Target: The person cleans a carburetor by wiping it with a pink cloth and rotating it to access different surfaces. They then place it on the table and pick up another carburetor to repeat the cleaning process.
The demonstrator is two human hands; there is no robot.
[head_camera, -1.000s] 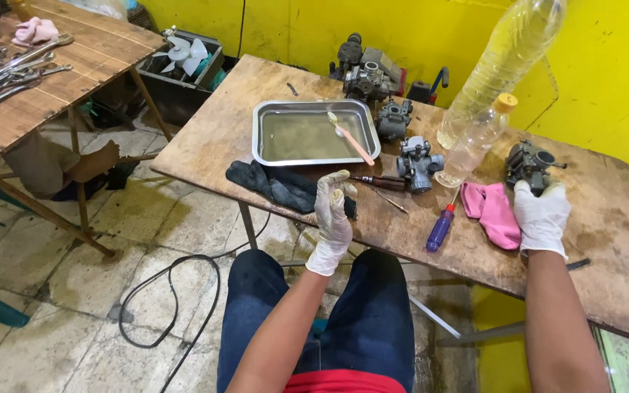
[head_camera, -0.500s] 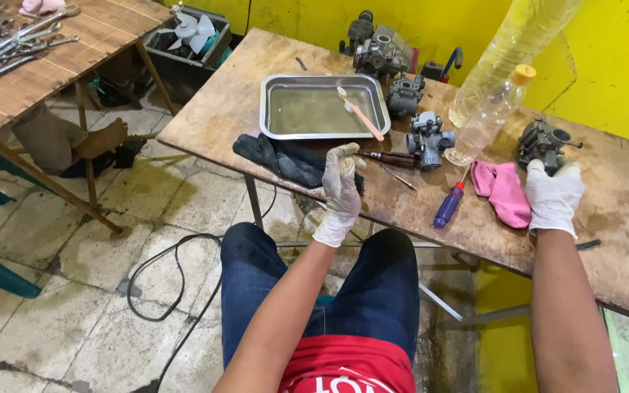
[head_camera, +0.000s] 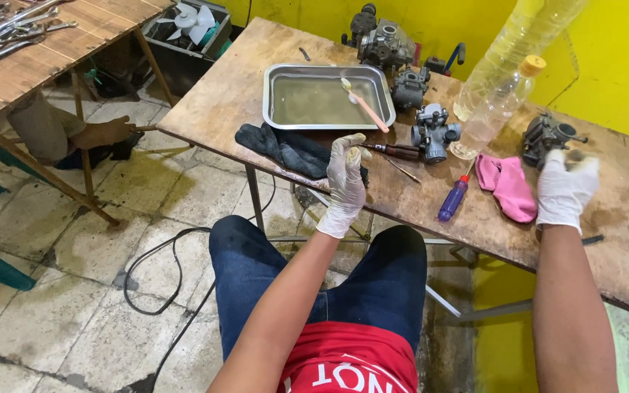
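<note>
- Two white-gloved hands, both raised over the worn wooden workbench (head_camera: 256, 94); left hand (head_camera: 346, 178) is upright with fingers loosely curled, holding nothing that can be seen.
- Right hand (head_camera: 565, 188) is cupped, fingers bent toward the dark grey metal carburettor (head_camera: 547, 137) at its 11 o'clock; whether it touches or grips that part cannot be told, since the glove covers the near side.
- Black crumpled cloth (head_camera: 285, 149), at 10 o'clock of the left hand, probably laid close for wiping.
- Brown-handled screwdriver (head_camera: 391, 151), at 2 o'clock of the left hand, flat on the bench.
- Rectangular steel tray (head_camera: 278, 73) of murky liquid at 12 o'clock, a pink-handled toothbrush (head_camera: 364, 104) leaning on its rim, likely for soaking and scrubbing parts.
- Second grey carburettor (head_camera: 432, 131) beside a clear plastic bottle with an orange cap (head_camera: 493, 109).
- Pink folded cloth (head_camera: 507, 185) and blue-handled screwdriver (head_camera: 454, 198) between the hands.
- More engine parts (head_camera: 384, 45) at the far edge, hard to make out.
</note>
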